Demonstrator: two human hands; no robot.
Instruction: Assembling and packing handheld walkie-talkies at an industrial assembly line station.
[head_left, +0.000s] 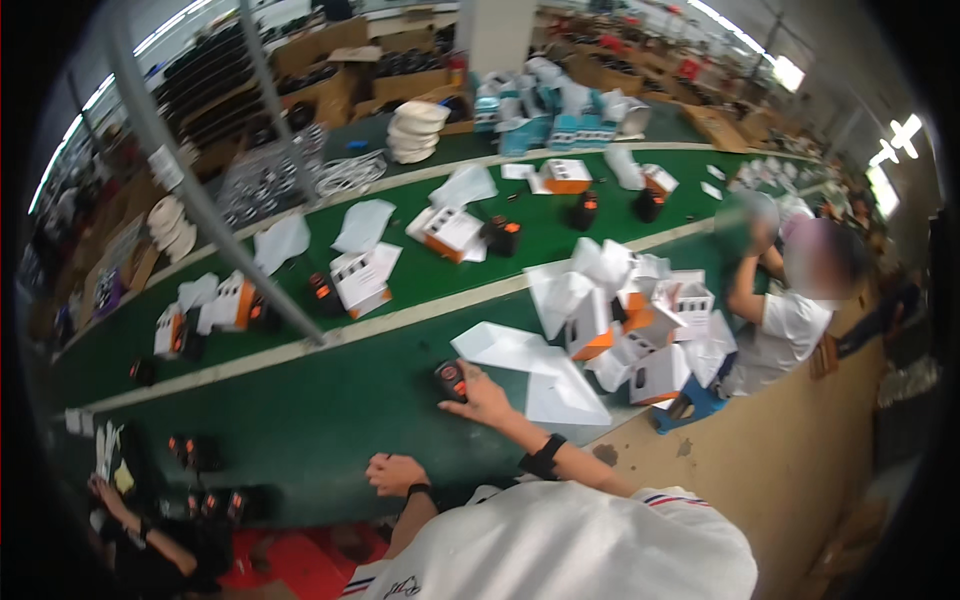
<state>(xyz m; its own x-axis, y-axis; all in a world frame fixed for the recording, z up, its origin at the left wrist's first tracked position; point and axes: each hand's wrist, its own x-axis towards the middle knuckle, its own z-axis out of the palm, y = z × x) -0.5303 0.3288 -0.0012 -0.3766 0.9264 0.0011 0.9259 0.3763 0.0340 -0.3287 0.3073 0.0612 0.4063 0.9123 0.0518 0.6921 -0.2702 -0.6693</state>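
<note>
Black device [451, 380]: orange-marked, at the near bench's middle, in the right hand; whether it is lifted or resting cannot be told.
Right hand [484, 397]: closed around the device from its right side, a black band [543, 457] on the forearm.
Left hand [397, 475]: fingers curled in, no object visible in it, over the bench's near edge, well apart from the device.
Bench [300, 420]: green, on the near side of a pale rail [225, 371].
White sheet [568, 395]: folded, flat on the bench, just beside the device on its right.
Box pile [661, 375]: white and orange, several tilted, papers among them, right of the sheet.
Belt [550, 235]: green, beyond the rail, bearing spaced groups of boxes, white wraps [363, 226] and dark devices [503, 236].
Left co-worker's hand [110, 495]: at the bench's left end, near white strips [105, 450]; its grip is too small to tell.
Near-left devices [195, 452]: dark with orange marks, in two clusters.
Right co-worker [790, 320]: white-sleeved, beside the pile, a blue stool [695, 405] close by.
Far side: white cables [352, 172] and teal boxes [555, 132] past the belt.
</note>
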